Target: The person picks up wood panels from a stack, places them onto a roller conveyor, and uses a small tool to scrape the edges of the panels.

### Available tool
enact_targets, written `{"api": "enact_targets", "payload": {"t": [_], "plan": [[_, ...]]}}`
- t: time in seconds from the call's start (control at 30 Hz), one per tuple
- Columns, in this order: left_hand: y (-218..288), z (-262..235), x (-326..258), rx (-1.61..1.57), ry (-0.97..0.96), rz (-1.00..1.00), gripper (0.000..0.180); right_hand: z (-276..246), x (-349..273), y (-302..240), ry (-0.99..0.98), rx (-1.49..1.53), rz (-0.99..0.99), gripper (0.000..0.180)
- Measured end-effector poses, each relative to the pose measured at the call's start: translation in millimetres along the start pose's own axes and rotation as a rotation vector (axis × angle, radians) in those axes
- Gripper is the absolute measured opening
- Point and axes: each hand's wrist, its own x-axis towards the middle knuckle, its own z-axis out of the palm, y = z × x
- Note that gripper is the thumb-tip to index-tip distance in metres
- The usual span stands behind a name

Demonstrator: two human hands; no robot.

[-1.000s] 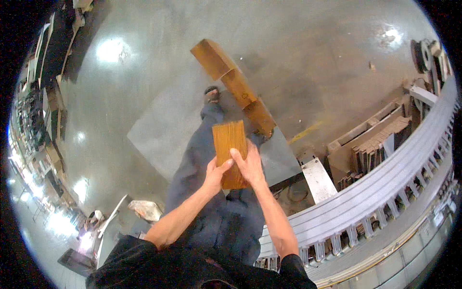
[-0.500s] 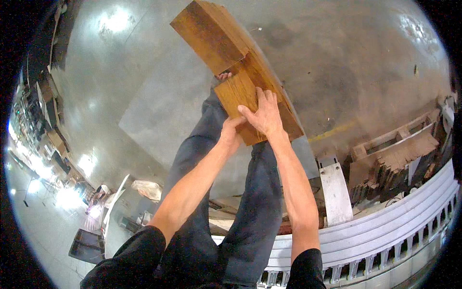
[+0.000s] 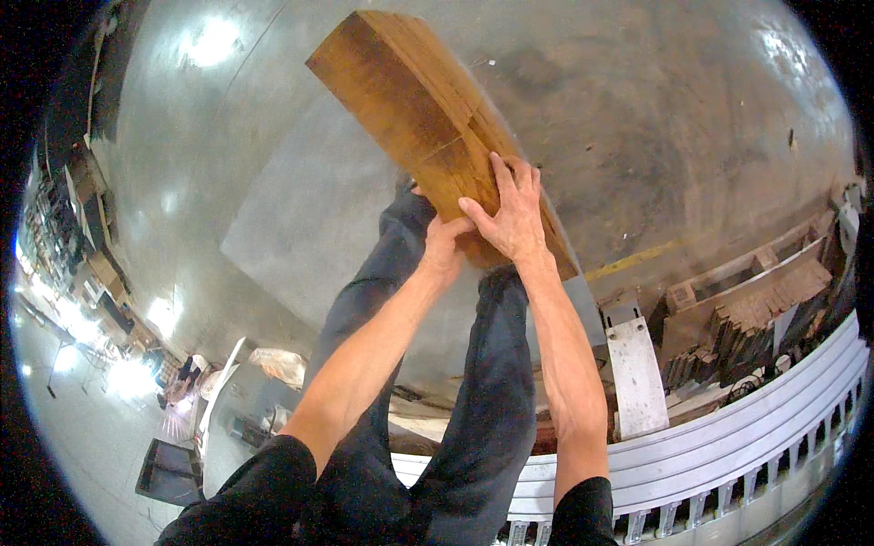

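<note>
A long stack of brown wooden boards (image 3: 401, 91) slants from the upper middle down toward my knees, its near part between my legs' front ends. My left hand (image 3: 446, 244) grips the near left edge of the boards, its thumb on the upper face and its fingers hidden beneath. My right hand (image 3: 512, 214) lies over the near right part, thumb stretched across the upper face and fingers bent over the right edge. The thumbs nearly meet. A few fingertips, partly hidden, show under the stack by my left knee.
A grey sheet (image 3: 309, 200) lies on the concrete floor under the boards. To the right sit a wooden pallet (image 3: 728, 273), a pile of thin wood pieces (image 3: 737, 328) and a white metal plate (image 3: 637, 378). Grey slatted rails (image 3: 728, 423) curve along the lower right.
The near boards have come up against the far ones, closing the step between them. The far end has shifted slightly left and down. My hands keep their places on the near part.
</note>
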Motion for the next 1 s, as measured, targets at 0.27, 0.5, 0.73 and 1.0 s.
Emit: {"api": "enact_targets", "payload": {"t": [0.27,0.5,0.73,1.0], "plan": [[1.8,10.6,10.4,-0.02,0.006,-0.014,0.048,5.5,-5.9,30.7,-0.095,0.026,0.204,0.107],[-7.2,7.6,14.2,-0.053,-0.029,-0.077,0.052,1.8,-7.7,37.1,-0.22,0.119,0.243,0.113],[-4.8,13.6,14.1,-0.042,-0.119,-0.069,0.058,-7.1,-4.6,42.1,-0.294,0.156,0.264,0.116],[-5.4,0.7,18.0,-0.367,-0.085,-0.019,0.057,-13.9,0.5,53.4,-0.275,0.411,0.387,0.108]]}}
